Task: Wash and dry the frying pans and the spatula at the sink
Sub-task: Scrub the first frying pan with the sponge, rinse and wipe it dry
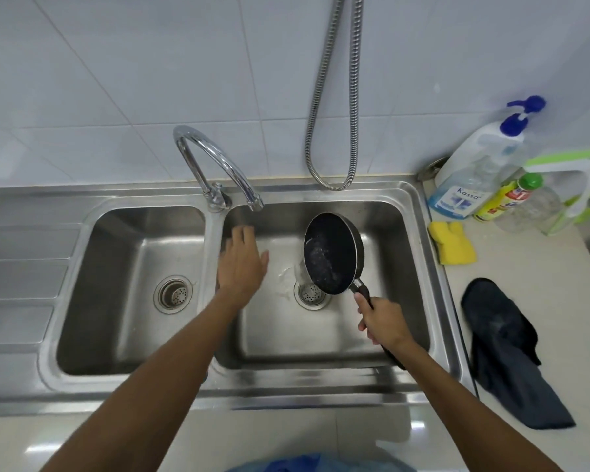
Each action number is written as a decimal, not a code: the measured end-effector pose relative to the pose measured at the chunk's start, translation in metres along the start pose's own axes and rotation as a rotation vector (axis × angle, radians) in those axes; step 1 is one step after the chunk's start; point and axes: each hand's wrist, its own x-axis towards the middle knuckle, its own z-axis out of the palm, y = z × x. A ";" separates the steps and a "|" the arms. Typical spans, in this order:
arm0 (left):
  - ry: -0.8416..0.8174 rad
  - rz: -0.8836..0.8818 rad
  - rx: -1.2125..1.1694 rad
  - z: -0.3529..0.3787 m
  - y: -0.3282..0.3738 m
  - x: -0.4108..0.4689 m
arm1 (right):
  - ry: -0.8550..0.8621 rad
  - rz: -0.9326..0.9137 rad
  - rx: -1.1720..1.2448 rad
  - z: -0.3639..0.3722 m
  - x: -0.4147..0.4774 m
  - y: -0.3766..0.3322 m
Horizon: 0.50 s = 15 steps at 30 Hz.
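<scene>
While tilted over the drain (311,296) of the sink (321,383), pan (329,255) sits in right grip (384,321), clenched round its handle at pan's 5 o'clock. Left grip (241,264) hovers released, fingers straight, at pan's 9 o'clock, below tap (252,195).

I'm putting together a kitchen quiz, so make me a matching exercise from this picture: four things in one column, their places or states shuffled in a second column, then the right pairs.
Column one
1. frying pan
2. sponge
3. dark cloth
4. spray bottle

Column two
A. stands at the back, by the tiled wall
B. gripped by the right hand, tilted over the right basin
C. lies crumpled on the counter, towards its front edge
D. yellow, on the counter beside the basin

Pairs: 1-B, 2-D, 3-C, 4-A
</scene>
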 end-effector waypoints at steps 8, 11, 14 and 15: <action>-0.193 -0.017 -0.060 0.032 0.015 -0.051 | 0.168 -0.064 -0.348 0.001 -0.007 0.007; -0.226 -0.023 -0.067 0.038 0.014 -0.061 | 0.225 -0.111 -0.446 -0.002 -0.020 -0.002; -0.256 -0.032 -0.097 0.042 0.016 -0.066 | 0.278 -0.150 -0.535 -0.003 -0.028 -0.005; -0.266 -0.025 -0.105 0.042 0.017 -0.067 | 0.284 -0.162 -0.538 -0.002 -0.030 -0.006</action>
